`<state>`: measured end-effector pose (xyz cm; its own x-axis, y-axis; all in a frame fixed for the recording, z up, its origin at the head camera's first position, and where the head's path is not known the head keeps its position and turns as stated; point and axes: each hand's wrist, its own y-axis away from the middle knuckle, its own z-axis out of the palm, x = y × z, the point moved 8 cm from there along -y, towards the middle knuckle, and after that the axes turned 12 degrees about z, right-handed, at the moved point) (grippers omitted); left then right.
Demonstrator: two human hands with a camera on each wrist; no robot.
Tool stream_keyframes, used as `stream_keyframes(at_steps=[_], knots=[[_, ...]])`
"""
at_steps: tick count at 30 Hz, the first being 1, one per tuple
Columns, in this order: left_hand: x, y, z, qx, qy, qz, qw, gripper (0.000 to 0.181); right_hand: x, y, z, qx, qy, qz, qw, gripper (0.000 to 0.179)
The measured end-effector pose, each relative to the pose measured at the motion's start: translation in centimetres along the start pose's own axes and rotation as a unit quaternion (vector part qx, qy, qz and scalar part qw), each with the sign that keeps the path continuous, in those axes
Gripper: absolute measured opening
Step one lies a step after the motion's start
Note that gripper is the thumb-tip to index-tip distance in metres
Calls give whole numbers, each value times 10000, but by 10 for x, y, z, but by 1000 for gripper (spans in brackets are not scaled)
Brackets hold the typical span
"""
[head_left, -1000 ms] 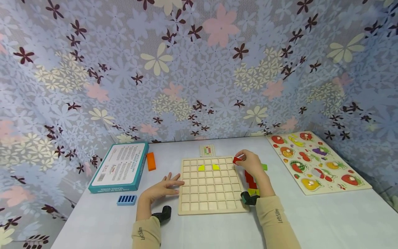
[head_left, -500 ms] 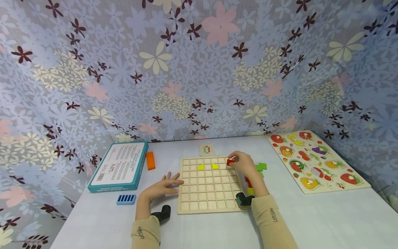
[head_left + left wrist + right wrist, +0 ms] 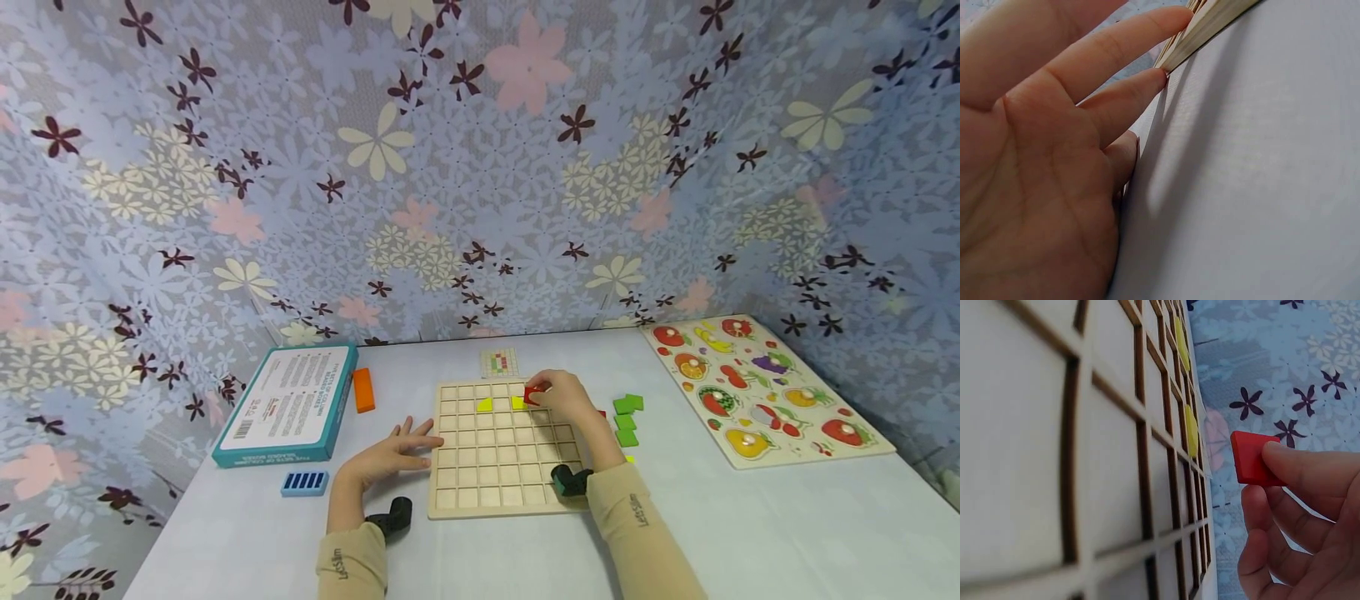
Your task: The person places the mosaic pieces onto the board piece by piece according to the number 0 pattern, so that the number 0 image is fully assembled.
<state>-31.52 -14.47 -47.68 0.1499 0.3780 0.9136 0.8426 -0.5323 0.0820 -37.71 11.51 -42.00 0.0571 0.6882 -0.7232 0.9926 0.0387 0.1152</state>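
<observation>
Head view: grid board (image 3: 477, 458) lies flat on worktop (image 3: 420, 558). Done, by the look of it: two yellow pieces (image 3: 485, 405) sit in cells near the far edge. Other visible cells bare; some hidden by right hand (image 3: 567, 396). That hand pinches red tile (image 3: 532, 396) above the board, just beside the right-hand yellow piece. Left over: green tiles (image 3: 626, 423) right of the board, plus a bit of red and a bit of yellow partly behind the right arm. Small card (image 3: 498, 362) beyond the board shows a coloured grid, too small to read. My judgement: early stage, most pieces unplaced.

Left wrist view: left hand (image 3: 1054, 162) has fingers extended, tips at the board's side edge; its grip holds nothing.

Right wrist view: right grip closed on red tile, thumb against fingers. Tile tilted, clear of the cells, not yet seated.
</observation>
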Motion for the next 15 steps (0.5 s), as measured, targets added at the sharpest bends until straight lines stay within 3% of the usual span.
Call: stream_keyframes(at_steps=[8, 15], knots=[[1, 0, -1, 15, 40, -6, 10000, 44, -6, -8, 13, -251, -345, 134, 9990, 14], [2, 0, 0, 7, 55, -1, 10000, 44, -12, -11, 18, -266, -237, 35, 9994, 12]])
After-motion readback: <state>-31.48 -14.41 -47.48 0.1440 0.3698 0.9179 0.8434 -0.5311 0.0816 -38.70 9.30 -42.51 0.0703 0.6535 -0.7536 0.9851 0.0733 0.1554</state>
